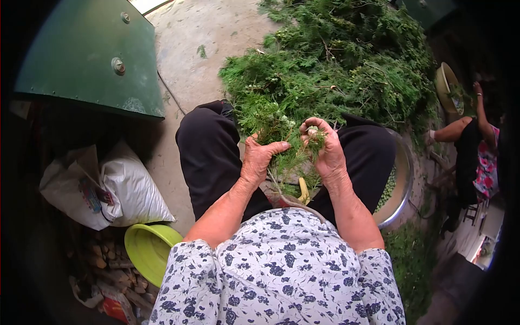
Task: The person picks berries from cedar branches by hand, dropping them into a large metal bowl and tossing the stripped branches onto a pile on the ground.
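I sit with dark trousers (208, 151) over my knees. My left hand (259, 157) is closed around a leafy green sprig (281, 146), gripping it between my knees. My right hand (325, 149) pinches the sprig's upper part near a small pale bud, fingers curled over the foliage. A large heap of the same green branches (336, 59) lies on the concrete ground just beyond my knees. Below my hands a red-and-yellow object is partly hidden by the sprig.
A metal basin (403, 184) holding small green bits sits by my right knee. A yellow-green plastic bowl (149, 246) and a white sack (130, 189) lie at left, beside firewood. A green metal panel (92, 54) stands upper left. Another person (476, 157) sits at right.
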Tool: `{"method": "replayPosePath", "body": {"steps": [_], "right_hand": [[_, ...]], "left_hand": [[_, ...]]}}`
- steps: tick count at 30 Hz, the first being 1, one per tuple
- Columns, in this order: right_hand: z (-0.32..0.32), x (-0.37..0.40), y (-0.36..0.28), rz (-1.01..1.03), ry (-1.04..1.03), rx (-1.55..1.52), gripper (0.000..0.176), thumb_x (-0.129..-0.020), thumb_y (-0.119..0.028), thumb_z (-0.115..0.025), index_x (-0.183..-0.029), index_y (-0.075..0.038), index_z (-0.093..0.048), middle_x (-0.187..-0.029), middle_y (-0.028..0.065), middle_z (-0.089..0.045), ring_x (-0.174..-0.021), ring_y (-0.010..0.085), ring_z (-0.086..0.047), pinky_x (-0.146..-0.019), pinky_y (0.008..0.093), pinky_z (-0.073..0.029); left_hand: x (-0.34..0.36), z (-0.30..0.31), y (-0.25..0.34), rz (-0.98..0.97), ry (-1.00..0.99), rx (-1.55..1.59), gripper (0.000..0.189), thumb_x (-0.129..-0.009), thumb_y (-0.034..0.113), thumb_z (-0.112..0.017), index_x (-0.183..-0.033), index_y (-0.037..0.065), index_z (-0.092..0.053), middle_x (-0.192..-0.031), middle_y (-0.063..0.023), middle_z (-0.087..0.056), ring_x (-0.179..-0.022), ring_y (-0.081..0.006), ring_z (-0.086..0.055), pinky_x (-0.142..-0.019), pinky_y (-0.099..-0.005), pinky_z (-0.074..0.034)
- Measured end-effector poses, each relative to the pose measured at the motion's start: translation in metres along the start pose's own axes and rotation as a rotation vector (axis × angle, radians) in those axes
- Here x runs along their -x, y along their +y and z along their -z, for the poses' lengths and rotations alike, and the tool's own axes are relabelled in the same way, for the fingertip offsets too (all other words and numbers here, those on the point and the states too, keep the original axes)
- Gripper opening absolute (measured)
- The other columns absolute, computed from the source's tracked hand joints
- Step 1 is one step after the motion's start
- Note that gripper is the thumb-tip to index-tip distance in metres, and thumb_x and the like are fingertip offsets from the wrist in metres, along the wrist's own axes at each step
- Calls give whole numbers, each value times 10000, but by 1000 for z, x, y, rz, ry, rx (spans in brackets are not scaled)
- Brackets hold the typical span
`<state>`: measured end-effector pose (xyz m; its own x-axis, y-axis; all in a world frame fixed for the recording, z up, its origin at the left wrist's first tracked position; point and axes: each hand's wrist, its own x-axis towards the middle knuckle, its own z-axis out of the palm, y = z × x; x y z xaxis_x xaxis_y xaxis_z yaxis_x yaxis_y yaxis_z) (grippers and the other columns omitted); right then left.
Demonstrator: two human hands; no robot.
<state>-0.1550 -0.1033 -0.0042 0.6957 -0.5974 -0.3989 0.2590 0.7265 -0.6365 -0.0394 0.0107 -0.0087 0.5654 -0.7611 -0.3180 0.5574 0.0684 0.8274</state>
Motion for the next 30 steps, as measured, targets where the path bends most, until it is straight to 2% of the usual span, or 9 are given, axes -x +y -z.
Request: {"method": "replayPosePath", "body": {"steps": [4,6,10,14,17,22,26,28,30], "right_hand": [[-3,-2,5,4,0,205,189,-793,-89,-658,-968,-36,-613,-775,-31,-586,-677,32,-526,-576,181,-423],[-3,-3,8,173,1,612,185,-791,-101,-667,-959,-33,-628,-776,-35,-583,-681,20,-503,-589,176,-408],[-3,-2,9,266,23,773,143,-792,-111,-670,-895,-18,-638,-775,-28,-586,-700,32,-497,-616,194,-409],[-2,-1,12,296,10,679,124,-804,-116,-659,-861,-8,-635,-768,-24,-586,-708,43,-503,-640,202,-414],[2,-2,18,189,1,631,121,-824,-122,-641,-853,-5,-627,-768,-21,-583,-703,45,-496,-647,202,-409],[6,-4,17,48,50,94,164,-878,-199,-587,-868,-37,-604,-763,-16,-566,-651,60,-490,-596,186,-406],[8,-6,-2,46,34,233,196,-892,-228,-566,-908,-38,-608,-784,-4,-577,-636,64,-490,-543,184,-397],[11,-8,3,89,41,225,171,-883,-196,-577,-913,-31,-610,-796,12,-596,-651,72,-533,-547,198,-447],[8,-5,8,27,14,59,140,-868,-157,-594,-905,-23,-609,-804,30,-613,-675,87,-579,-593,216,-505]], "left_hand": [[2,1,-3,45,-43,-98,303,-690,-19,-677,-987,7,-621,-880,-33,-652,-742,-102,-597,-690,-255,-498],[1,3,-5,40,-67,-131,300,-695,-9,-678,-989,5,-620,-879,-29,-649,-747,-99,-591,-695,-254,-494],[-1,3,-8,69,-83,-154,284,-704,8,-682,-982,13,-626,-851,-11,-643,-725,-75,-571,-662,-236,-482],[-1,-2,-6,122,-44,-93,240,-718,22,-674,-955,21,-636,-813,7,-637,-679,-55,-549,-606,-219,-461],[-1,-4,-4,149,-66,-123,189,-736,27,-655,-925,27,-644,-774,20,-627,-628,-45,-525,-562,-211,-434],[1,-6,0,163,-46,-45,147,-750,29,-640,-897,24,-644,-762,16,-622,-616,-54,-520,-549,-215,-424],[1,-4,-1,132,-29,-46,143,-769,38,-650,-910,25,-637,-761,5,-626,-632,-71,-536,-557,-220,-440],[1,-11,0,73,88,163,152,-793,51,-650,-939,23,-624,-791,-11,-633,-649,-93,-559,-582,-228,-461],[-2,0,-7,76,22,106,159,-807,51,-641,-962,24,-614,-831,-19,-636,-676,-107,-575,-624,-232,-473]]}}
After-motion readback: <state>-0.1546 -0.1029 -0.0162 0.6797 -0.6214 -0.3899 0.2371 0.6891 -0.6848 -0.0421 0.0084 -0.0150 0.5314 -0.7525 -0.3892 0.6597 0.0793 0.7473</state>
